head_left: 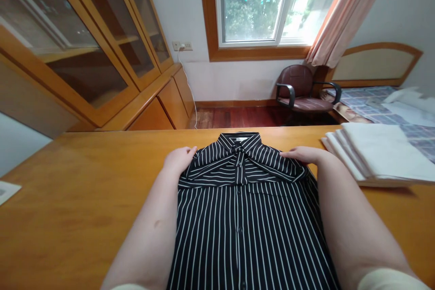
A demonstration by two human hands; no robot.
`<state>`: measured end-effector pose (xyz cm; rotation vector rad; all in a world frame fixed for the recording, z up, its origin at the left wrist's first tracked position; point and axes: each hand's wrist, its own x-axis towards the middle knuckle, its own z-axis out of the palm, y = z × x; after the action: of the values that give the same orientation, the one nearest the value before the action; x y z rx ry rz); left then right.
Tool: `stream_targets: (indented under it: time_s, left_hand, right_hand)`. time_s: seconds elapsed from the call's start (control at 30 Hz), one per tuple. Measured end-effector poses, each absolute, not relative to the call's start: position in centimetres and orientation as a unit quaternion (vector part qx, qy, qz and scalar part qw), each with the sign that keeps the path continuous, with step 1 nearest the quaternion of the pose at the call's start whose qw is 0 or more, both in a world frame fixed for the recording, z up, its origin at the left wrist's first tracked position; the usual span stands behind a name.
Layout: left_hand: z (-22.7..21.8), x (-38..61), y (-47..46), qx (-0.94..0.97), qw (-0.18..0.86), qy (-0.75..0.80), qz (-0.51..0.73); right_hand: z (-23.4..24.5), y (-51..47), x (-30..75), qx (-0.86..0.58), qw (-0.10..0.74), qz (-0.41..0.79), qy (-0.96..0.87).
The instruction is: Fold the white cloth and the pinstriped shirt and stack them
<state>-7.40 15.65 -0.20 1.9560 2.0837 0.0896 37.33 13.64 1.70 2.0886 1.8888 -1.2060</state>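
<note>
A black shirt with white stripes (261,226) lies front up on the wooden table, its collar toward the far edge and its lower part running out of view below. The buttons run down its middle, and the cloth of the upper chest is bunched in folds below the collar. My left hand (180,159) grips the shirt at the left shoulder, thumb and fingers closed on the cloth. At the opposite shoulder, my right hand (301,154) pinches the fabric, its fingertips partly hidden by the folds.
On the table (84,199), a stack of folded white cloths (380,152) sits at the right. A white paper (8,191) lies at the left edge. Beyond are a chair (301,86), a bed (374,99) and a glass-door cabinet (112,22).
</note>
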Motion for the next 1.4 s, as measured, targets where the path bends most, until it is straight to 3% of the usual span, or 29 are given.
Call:
stream_targets:
  time_s: [0.17, 0.37, 0.5, 0.67, 0.83, 1.03, 1.27, 1.4]
  left_hand:
    - [0.7, -6.9, 13.7, 0.67, 0.216, 0.71, -0.027]
    - [0.9, -9.3, 10.5, 0.713, 0.318, 0.624, 0.017]
    - [-0.9, -9.3, 10.3, 0.732, 0.239, 0.636, 0.051]
    - [-3.5, -8.0, 12.5, 0.744, 0.135, 0.649, 0.086]
    - [-4.3, -7.6, 14.0, 0.729, 0.131, 0.657, 0.144]
    - [-5.0, -9.2, 14.8, 0.696, 0.189, 0.642, 0.259]
    - [-5.7, -11.3, 15.7, 0.558, 0.334, 0.592, 0.475]
    - [-4.9, -11.7, 15.3, 0.525, 0.344, 0.604, 0.491]
  right_hand:
    - [2.8, 11.6, 36.3, 0.664, 0.07, -0.336, 0.664]
    - [0.8, 6.7, 37.6, 0.636, -0.024, -0.307, 0.708]
    - [-1.9, 6.1, 37.5, 0.661, -0.128, -0.227, 0.704]
    - [-4.5, 8.6, 37.5, 0.643, -0.192, -0.177, 0.72]
    - [-5.6, 10.5, 37.8, 0.64, -0.254, -0.139, 0.712]
    - [-6.0, 10.5, 38.6, 0.647, -0.336, -0.19, 0.657]
    - [-6.1, 10.5, 39.8, 0.628, -0.537, -0.284, 0.487]
    - [-6.1, 10.3, 39.9, 0.613, -0.585, -0.323, 0.422]
